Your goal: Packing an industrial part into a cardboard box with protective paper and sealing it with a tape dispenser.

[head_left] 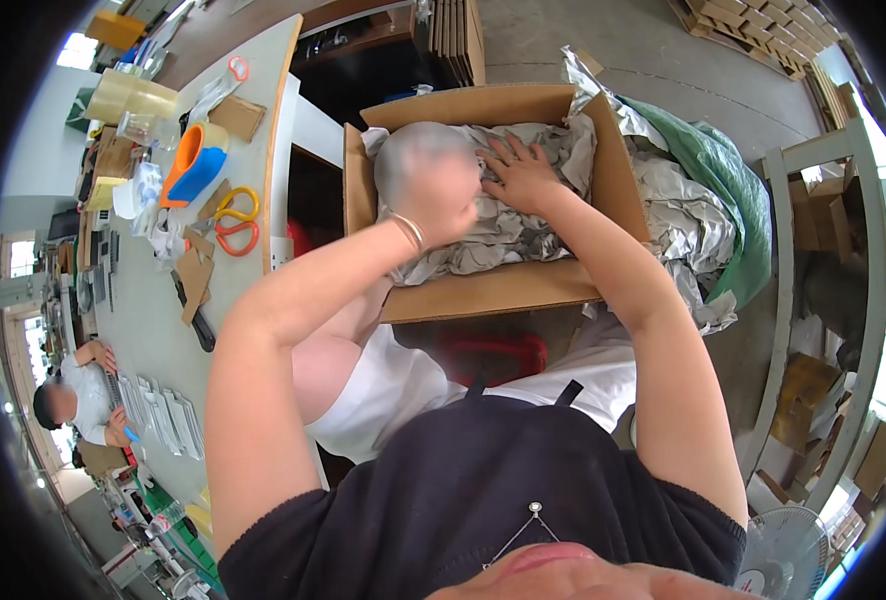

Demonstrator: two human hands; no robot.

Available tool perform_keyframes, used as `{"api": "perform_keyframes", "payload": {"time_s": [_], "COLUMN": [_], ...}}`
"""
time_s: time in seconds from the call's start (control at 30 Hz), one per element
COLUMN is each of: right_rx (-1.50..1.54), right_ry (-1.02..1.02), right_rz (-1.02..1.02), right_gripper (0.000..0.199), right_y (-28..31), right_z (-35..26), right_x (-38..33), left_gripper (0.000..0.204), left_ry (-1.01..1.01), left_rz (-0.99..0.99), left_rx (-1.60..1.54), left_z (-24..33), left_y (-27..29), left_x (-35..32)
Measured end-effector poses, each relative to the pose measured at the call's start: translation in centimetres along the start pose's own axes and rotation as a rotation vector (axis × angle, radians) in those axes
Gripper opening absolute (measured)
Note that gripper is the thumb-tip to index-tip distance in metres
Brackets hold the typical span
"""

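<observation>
An open cardboard box (503, 300) stands before me, filled with crumpled grey packing paper (523, 235). My right hand (525, 177) lies on the paper towards the far right of the box, fingers spread and holding nothing. Over the left half of the box is my left hand (443, 200), a bracelet at its wrist. It is at the paper, but its fingers are smeared, so I cannot make out whether they grip any of it.
On the left, a worktable (248, 170) carries scissors (238, 222), an orange-and-blue tape dispenser (195, 165) and tape rolls. A co-worker (88, 400) sits further along it. Right of the box, a green sack (733, 170) holds more crumpled paper, beside a grey rack (778, 290).
</observation>
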State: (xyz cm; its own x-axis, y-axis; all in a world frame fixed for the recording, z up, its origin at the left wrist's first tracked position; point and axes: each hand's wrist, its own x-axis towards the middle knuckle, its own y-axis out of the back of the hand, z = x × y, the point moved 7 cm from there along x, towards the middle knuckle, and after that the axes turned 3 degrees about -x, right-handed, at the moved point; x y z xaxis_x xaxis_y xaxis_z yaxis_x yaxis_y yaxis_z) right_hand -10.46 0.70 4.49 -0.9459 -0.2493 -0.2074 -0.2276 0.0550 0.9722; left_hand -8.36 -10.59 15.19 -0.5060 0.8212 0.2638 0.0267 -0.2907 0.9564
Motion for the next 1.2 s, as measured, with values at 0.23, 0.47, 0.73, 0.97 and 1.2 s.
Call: {"api": "perform_keyframes", "payload": {"time_s": [0.23, 0.47, 0.73, 0.97, 1.2], "right_rx": [0.037, 0.124, -0.134, -0.003, -0.086], "right_ry": [0.053, 0.094, -0.177, -0.199, -0.076], "right_rz": [0.255, 0.483, 0.211, -0.202, -0.248], "right_gripper": [0.056, 0.050, 0.070, 0.101, 0.092], "right_y": [-0.2, -1.6, 4.2, -3.7, 2.8], "right_z": [-0.9, 0.1, 6.7, 2.8, 1.4], "right_x": [-0.2, -0.2, -5.4, -7.2, -8.0], "left_gripper": [0.076, 0.078, 0.076, 0.075, 0.073], "left_ry": [0.674, 0.707, 0.706, 0.696, 0.709], "left_rz": [-0.128, -0.057, -0.070, -0.050, -0.159], "left_rx": [0.201, 0.166, 0.203, 0.215, 0.149], "left_z": [-5.6, -6.4, -6.3, -5.8, -6.5], "left_y": [-6.9, -9.4, -9.1, -8.3, -8.0], "left_x": [-3.7, -3.7, -4.1, -3.2, -4.1]}}
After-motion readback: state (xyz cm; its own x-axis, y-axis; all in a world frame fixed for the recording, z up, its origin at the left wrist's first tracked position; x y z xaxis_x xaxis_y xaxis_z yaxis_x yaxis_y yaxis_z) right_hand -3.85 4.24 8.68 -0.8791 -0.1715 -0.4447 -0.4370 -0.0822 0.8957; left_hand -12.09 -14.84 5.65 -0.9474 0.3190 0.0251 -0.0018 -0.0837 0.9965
